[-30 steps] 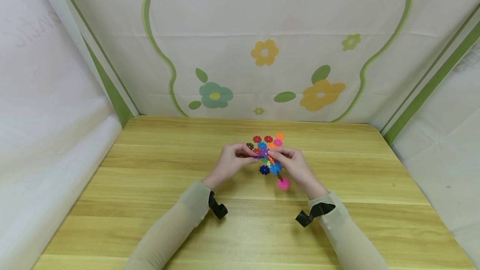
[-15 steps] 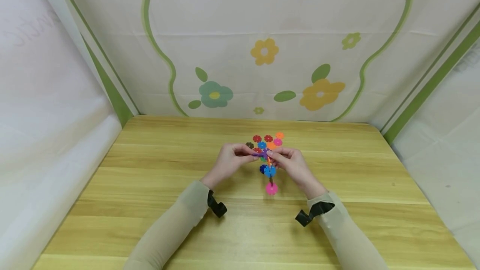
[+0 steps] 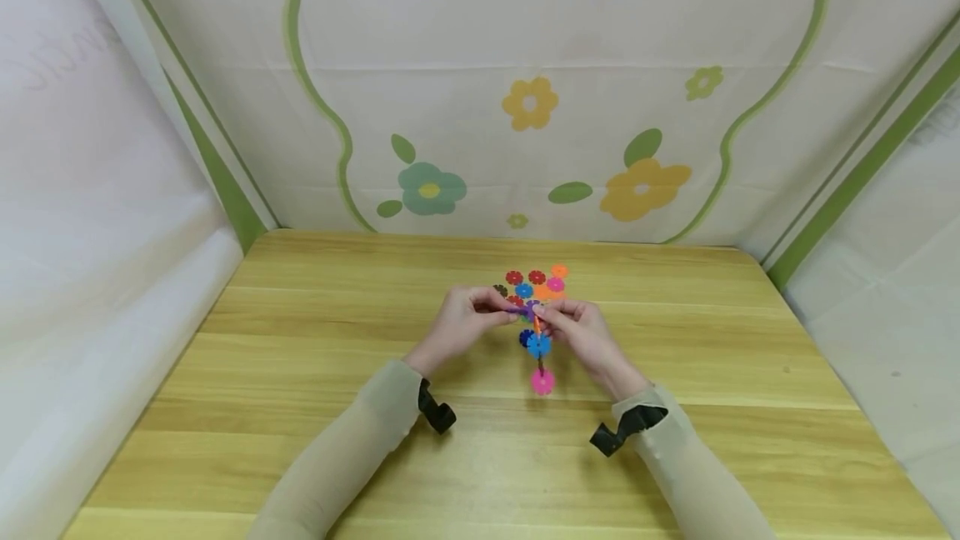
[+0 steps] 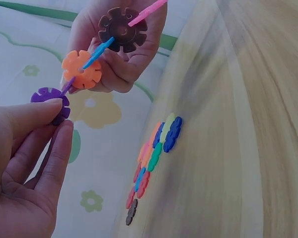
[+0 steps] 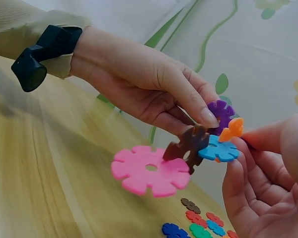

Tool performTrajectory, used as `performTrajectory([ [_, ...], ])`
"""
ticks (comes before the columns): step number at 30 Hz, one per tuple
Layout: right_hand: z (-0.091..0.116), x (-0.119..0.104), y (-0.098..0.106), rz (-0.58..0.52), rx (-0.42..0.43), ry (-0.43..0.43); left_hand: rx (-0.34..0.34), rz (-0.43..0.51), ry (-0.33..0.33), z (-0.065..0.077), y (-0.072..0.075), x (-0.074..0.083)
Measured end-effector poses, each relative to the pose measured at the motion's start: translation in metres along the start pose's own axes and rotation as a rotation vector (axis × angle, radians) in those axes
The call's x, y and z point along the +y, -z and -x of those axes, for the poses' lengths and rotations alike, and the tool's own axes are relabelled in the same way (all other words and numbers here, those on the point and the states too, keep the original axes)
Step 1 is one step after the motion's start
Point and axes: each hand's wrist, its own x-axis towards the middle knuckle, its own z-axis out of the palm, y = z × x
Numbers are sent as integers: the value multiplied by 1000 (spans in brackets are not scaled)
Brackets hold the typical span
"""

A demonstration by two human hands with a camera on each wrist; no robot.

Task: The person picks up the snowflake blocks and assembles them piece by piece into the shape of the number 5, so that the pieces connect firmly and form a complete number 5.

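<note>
A chain of slotted flower-shaped plastic discs hangs between both hands in the head view. My left hand (image 3: 465,317) pinches a purple disc (image 4: 47,95) at one end between thumb and fingers. With thumb and fingertips, my right hand (image 3: 588,336) pinches a second purple disc (image 3: 533,307), seen edge-on in the left wrist view. From there run an orange disc (image 4: 81,69), a blue disc (image 3: 538,346), a brown disc (image 5: 187,148) and a pink disc (image 5: 150,171) at the free end, tipped toward the body. The discs sit slotted at angles to one another.
Several loose discs lie flat on the wooden table (image 3: 300,340) beyond and beneath the hands, among them red (image 3: 513,277), orange (image 3: 559,271) and dark blue (image 4: 173,135) ones. A printed cloth wall (image 3: 465,107) rises behind the table's far edge.
The lower part of the chain, with the orange, blue, brown and pink discs, has swung left and toward the body. Both hands have stayed almost in place, still pinching the purple discs.
</note>
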Motion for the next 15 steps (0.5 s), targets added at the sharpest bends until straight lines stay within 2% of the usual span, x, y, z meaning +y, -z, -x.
performTrajectory([
  [8,1,0,0,-11,-16,14,0,22,-6,-2,-2,1],
  [15,0,1,3,35,-28,27,-18,18,10,-2,-1,0],
])
